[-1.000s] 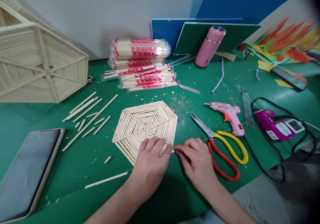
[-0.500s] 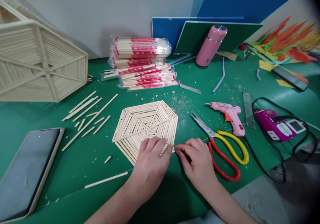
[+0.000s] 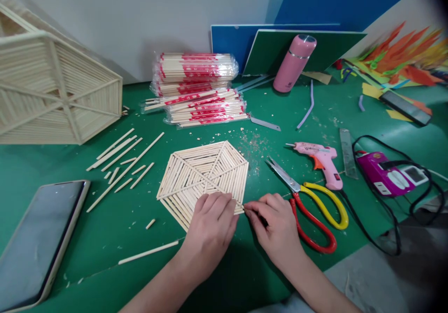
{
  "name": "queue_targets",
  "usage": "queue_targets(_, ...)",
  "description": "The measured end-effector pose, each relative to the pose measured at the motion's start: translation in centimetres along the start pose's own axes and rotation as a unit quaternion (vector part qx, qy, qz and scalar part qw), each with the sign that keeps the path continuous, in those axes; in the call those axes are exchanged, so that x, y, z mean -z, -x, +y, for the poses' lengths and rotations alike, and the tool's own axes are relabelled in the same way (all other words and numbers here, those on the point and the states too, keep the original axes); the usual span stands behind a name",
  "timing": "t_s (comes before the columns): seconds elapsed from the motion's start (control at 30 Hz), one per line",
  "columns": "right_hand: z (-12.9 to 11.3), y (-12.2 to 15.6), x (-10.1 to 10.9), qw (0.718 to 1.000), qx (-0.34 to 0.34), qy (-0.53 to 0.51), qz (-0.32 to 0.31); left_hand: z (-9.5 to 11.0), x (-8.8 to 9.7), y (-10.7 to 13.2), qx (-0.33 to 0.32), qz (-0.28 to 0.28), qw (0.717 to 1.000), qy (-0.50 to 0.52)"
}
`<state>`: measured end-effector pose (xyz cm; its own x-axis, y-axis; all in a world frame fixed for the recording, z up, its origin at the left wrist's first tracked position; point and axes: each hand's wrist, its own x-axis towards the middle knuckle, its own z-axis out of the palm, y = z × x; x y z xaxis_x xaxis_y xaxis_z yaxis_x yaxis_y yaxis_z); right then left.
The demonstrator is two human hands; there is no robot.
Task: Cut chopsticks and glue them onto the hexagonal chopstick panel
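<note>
A flat hexagonal panel of wooden chopsticks (image 3: 199,163) lies on the green table, its spokes crossing at the middle. My left hand (image 3: 212,233) rests over its near edge, fingers bent and close together, pressing down on the sticks and hiding part of that side. At the panel's near right corner, my right hand (image 3: 275,226) has thumb and forefinger pinched together, right against the stick ends. Whatever is between those fingertips is too small to tell. Scissors (image 3: 297,187) with red and yellow handles lie just right of my right hand, blades partly apart.
Cut stick pieces (image 3: 122,163) lie to the left, near a phone (image 3: 38,238). Behind are wrapped chopstick bundles (image 3: 203,89) and a pink bottle (image 3: 294,66). A pink glue gun (image 3: 318,156), its cable and a purple device (image 3: 388,175) lie right. A larger stick structure (image 3: 63,89) stands left.
My left hand's fingers have drawn slightly back from the near right corner, uncovering more stick ends there. The right hand stays almost in place.
</note>
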<state>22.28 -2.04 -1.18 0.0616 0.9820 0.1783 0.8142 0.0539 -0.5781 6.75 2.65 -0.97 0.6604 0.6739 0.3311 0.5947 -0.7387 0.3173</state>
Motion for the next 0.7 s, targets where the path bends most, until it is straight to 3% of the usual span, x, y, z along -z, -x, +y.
queue_targets(0.7, 0.33, 0.04, -0.17, 1.0, 0.012, -0.001, 0.009, 0.09, 0.05, -0.02, -0.013, -0.004, 1.0, -0.022)
